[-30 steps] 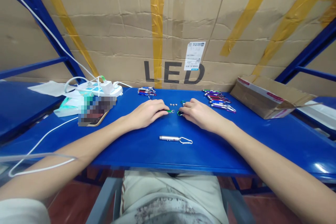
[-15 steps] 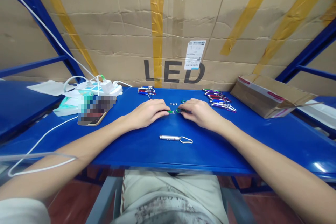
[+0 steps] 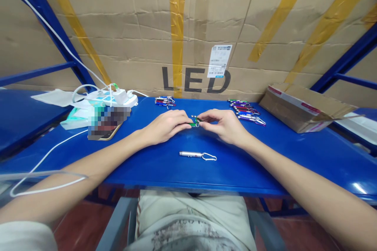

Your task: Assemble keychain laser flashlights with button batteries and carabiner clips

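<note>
A taped cardboard wall printed "LED" backs the blue table, with an open cardboard box at its far right and a white power strip at its far left. At mid-table the left hand and right hand meet, each grip closed on one end of a small green keychain torch. A heap of coloured torches lies just beyond the right hand, a silver torch lies alone nearer the front edge, and tiny button cells sit just behind the green one.
</note>
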`<action>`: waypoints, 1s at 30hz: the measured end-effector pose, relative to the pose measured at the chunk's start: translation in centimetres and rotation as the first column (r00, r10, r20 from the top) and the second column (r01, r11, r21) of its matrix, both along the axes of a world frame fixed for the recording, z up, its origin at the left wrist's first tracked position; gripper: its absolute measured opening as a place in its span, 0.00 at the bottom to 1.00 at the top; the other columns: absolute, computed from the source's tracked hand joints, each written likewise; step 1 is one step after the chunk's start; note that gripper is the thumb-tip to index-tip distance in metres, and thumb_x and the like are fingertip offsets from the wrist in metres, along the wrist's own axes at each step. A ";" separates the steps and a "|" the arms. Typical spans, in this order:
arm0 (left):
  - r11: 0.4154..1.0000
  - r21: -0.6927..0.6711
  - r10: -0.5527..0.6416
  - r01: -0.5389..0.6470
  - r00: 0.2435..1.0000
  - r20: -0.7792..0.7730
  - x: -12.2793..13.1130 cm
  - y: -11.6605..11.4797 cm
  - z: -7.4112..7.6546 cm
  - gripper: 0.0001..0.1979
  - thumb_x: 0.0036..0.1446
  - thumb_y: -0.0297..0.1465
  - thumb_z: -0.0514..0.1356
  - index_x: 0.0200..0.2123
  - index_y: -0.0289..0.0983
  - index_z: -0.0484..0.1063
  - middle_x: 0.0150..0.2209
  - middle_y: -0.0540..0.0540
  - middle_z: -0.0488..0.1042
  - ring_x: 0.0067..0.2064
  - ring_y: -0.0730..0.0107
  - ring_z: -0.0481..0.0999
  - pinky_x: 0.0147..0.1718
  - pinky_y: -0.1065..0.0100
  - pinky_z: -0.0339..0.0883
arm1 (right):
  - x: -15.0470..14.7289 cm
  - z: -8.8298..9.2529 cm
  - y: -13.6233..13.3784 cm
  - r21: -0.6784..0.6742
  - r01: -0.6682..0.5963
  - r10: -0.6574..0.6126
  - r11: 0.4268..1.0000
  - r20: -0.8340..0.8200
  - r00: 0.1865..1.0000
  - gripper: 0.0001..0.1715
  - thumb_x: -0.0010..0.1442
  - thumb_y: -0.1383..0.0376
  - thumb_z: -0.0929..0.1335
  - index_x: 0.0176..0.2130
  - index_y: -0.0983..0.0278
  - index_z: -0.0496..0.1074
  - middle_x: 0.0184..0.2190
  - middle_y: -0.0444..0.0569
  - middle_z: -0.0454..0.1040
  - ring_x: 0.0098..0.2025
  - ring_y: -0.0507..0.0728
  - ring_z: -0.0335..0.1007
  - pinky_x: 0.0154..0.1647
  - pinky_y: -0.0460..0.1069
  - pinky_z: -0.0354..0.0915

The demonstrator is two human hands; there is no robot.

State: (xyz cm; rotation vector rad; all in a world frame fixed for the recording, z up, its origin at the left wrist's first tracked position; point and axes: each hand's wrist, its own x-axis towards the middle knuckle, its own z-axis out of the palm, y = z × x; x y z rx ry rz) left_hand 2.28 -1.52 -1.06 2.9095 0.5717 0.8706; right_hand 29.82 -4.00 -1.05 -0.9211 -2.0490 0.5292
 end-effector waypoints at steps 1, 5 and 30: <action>1.000 0.004 -0.006 0.006 1.000 0.011 0.0 0.0 0.0 0.16 0.79 0.37 0.56 0.56 0.37 0.81 0.49 0.39 0.82 0.50 0.59 0.82 0.53 0.60 0.74 | 0.0 0.0 0.0 0.001 -0.001 0.001 1.000 -0.009 1.000 0.11 0.65 0.60 0.76 0.46 0.61 0.86 0.44 0.49 0.88 0.41 0.59 0.84 0.48 0.53 0.77; 1.000 0.002 -0.030 0.030 0.998 0.052 0.1 -0.2 0.1 0.14 0.78 0.35 0.58 0.55 0.37 0.81 0.48 0.40 0.82 0.50 0.60 0.82 0.53 0.61 0.75 | -0.1 0.1 -0.2 0.012 -0.006 0.006 1.000 -0.030 1.000 0.10 0.65 0.61 0.76 0.46 0.60 0.86 0.44 0.49 0.88 0.41 0.59 0.84 0.49 0.53 0.77; 0.997 -0.014 0.076 -0.074 0.979 0.190 0.2 0.3 -0.3 0.14 0.78 0.37 0.58 0.54 0.36 0.81 0.49 0.40 0.84 0.51 0.59 0.83 0.54 0.60 0.76 | 0.9 0.7 -0.2 0.436 -0.046 -0.098 0.899 0.303 0.948 0.16 0.78 0.59 0.66 0.56 0.60 0.80 0.47 0.55 0.83 0.49 0.64 0.76 0.55 0.58 0.71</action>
